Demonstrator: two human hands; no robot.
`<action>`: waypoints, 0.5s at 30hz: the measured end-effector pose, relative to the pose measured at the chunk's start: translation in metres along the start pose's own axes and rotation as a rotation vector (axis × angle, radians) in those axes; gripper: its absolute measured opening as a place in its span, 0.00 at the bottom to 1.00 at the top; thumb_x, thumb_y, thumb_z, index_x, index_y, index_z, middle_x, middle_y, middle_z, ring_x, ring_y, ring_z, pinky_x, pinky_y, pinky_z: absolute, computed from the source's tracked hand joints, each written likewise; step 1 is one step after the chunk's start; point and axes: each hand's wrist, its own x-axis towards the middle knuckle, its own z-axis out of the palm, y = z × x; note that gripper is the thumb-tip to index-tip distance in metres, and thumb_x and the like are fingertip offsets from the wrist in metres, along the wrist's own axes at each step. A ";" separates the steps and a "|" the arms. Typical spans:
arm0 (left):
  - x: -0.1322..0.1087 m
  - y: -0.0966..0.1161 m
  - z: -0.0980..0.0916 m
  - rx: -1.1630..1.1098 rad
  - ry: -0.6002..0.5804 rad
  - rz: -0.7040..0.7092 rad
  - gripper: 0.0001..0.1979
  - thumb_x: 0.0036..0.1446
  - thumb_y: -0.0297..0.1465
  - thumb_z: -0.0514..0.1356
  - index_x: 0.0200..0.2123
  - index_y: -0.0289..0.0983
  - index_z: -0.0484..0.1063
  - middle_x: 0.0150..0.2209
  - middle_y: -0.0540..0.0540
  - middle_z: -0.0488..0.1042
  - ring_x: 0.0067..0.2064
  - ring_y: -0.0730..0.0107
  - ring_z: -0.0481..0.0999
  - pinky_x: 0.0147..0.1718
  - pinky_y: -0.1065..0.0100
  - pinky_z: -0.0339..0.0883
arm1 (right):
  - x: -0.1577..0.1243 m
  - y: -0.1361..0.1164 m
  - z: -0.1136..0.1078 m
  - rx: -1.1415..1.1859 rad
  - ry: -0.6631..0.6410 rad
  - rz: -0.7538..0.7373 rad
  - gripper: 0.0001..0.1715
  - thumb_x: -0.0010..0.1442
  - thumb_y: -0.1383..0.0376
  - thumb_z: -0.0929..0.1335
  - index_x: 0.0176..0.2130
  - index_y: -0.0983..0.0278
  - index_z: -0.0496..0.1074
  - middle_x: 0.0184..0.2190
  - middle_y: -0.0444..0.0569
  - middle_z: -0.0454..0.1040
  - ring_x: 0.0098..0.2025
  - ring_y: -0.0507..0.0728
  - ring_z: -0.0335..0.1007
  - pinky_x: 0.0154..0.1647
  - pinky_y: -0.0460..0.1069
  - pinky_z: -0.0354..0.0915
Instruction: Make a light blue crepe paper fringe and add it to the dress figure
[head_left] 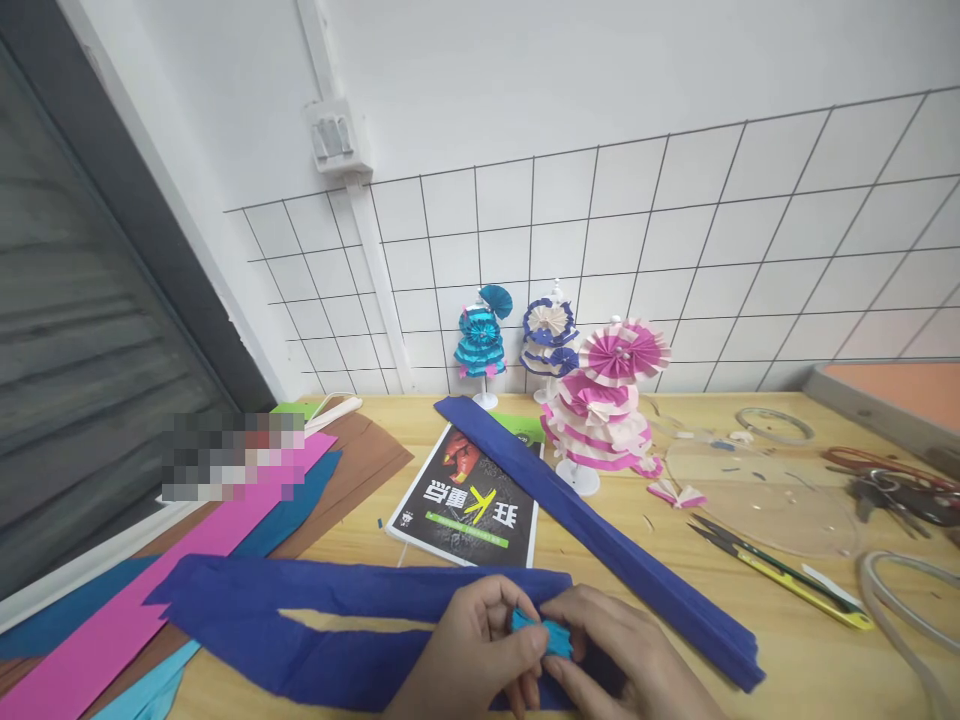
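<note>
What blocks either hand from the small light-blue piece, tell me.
Nothing visible does: the left hand and the right hand already hold the light-blue piece in their fingers. The folded dark-blue strip shows behind them, not between.

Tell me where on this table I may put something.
Bare wood lies between the diagonal blue crepe-paper strip and the yellow-handled snips, and between the brown paper and the black booklet. Crowded: around the left hand and right hand, and at left, where a magenta strip overlaps teal paper.
</note>
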 end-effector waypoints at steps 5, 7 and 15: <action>0.003 -0.009 -0.003 0.047 -0.010 0.047 0.17 0.41 0.39 0.65 0.28 0.35 0.64 0.16 0.54 0.69 0.15 0.78 0.68 0.12 0.78 0.61 | 0.000 0.001 -0.001 0.039 0.011 -0.001 0.08 0.58 0.69 0.61 0.31 0.64 0.69 0.24 0.50 0.73 0.26 0.55 0.70 0.27 0.47 0.67; 0.003 -0.008 -0.004 0.049 0.010 0.058 0.16 0.40 0.37 0.66 0.28 0.34 0.65 0.16 0.54 0.69 0.16 0.79 0.68 0.14 0.77 0.62 | 0.000 0.003 -0.001 0.045 0.019 0.004 0.08 0.58 0.69 0.61 0.31 0.64 0.69 0.25 0.50 0.73 0.27 0.55 0.70 0.29 0.48 0.67; 0.001 -0.003 -0.006 0.077 0.065 0.073 0.12 0.43 0.33 0.65 0.27 0.32 0.67 0.19 0.52 0.71 0.18 0.78 0.70 0.16 0.76 0.64 | -0.004 0.008 0.002 0.033 0.028 0.057 0.10 0.56 0.66 0.65 0.41 0.64 0.69 0.29 0.50 0.76 0.31 0.56 0.73 0.33 0.48 0.68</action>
